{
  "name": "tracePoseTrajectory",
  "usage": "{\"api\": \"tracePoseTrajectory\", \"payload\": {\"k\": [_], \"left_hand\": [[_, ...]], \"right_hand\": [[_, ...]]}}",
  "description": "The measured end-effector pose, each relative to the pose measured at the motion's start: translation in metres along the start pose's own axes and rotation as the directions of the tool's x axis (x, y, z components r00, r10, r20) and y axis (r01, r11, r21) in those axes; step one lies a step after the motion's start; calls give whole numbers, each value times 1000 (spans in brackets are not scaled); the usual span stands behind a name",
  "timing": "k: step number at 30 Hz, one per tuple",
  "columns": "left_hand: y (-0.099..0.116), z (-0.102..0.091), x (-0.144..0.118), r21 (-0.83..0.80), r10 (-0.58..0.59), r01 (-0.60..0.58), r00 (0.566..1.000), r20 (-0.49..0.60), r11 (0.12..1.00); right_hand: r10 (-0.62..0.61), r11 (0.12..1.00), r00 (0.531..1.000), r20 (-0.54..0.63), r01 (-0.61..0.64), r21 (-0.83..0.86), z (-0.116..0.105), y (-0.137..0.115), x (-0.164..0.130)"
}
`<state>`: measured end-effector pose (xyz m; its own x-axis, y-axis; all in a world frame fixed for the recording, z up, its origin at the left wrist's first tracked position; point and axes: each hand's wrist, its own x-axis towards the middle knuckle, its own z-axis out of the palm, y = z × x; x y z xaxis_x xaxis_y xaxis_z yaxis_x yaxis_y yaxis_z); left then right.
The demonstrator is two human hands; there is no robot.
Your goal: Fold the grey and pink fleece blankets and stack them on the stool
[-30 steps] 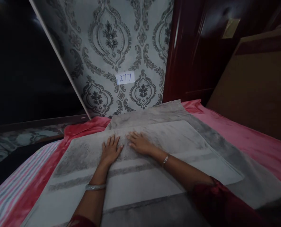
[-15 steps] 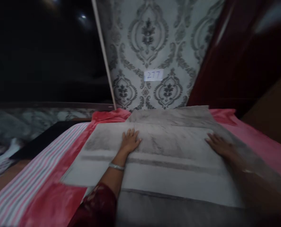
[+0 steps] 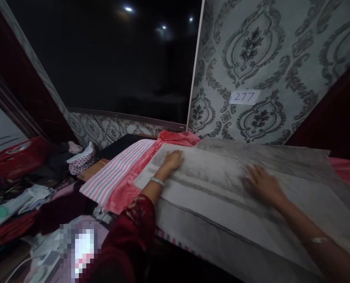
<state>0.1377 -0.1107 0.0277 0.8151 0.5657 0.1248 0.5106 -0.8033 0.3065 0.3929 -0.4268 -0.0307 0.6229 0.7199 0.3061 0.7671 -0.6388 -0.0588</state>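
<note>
Resting splayed left hand point(image 3: 174, 158) on folded grey blanket point(image 3: 214, 190) atop pink cover point(image 3: 124, 193); having swept blurred right hand point(image 3: 263, 183), unclenched too, inward from blanket's right side, likely still smoothing

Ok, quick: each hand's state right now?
Left hand: open, on the gray cloth.
Right hand: open, blurred; whether it touches the gray cloth can't be told.
</note>
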Motion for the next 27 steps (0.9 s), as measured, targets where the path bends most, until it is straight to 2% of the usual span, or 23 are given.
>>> {"api": "tracePoseTrajectory", "payload": {"k": [3, 5, 7, 10, 13, 16, 19, 22, 23, 25, 27], "left_hand": [[-53, -19, -28, 28, -135, 139, 985, -104, 990], [-81, -18, -46, 27, -165, 171, 972, -165, 985], [-99, -8, -60, 34, -148, 158, 967, -205, 987], [-111, 10, -68, 81, -122, 143, 967, -224, 986], [-114, 18, -67, 112, -112, 141, 968, -225, 984], [-117, 18, -62, 120, -122, 151, 968, -219, 981], [-120, 18, -59, 116, -119, 147, 969, -216, 982], [-124, 19, -58, 101, -116, 139, 972, -206, 985], [-124, 19, -57, 99, -118, 140, 972, -202, 985], [-126, 18, -56, 108, -119, 143, 973, -200, 984], [-127, 19, -56, 122, -115, 142, 972, -202, 982]], "right_hand": [[-252, 966, 962, 101, 245, 76, -6, -128, 17], [-412, 906, 899, 147, 388, 169, -10, -203, 22], [-532, 836, 832, 159, 487, 252, -12, -262, 25], [-644, 746, 754, 131, 581, 327, -6, -319, 30], [-690, 702, 716, 111, 623, 345, 8, -336, 36], [-672, 724, 729, 130, 610, 321, 21, -315, 52], [-572, 812, 802, 172, 522, 261, 29, -262, 78], [-324, 946, 906, 271, 303, 117, 32, -181, 99], [-228, 974, 925, 304, 218, 65, 33, -151, 102], [-32, 999, 940, 339, 39, -14, 32, -87, 97], [139, 990, 934, 331, -124, -66, 28, -23, 81]]}}
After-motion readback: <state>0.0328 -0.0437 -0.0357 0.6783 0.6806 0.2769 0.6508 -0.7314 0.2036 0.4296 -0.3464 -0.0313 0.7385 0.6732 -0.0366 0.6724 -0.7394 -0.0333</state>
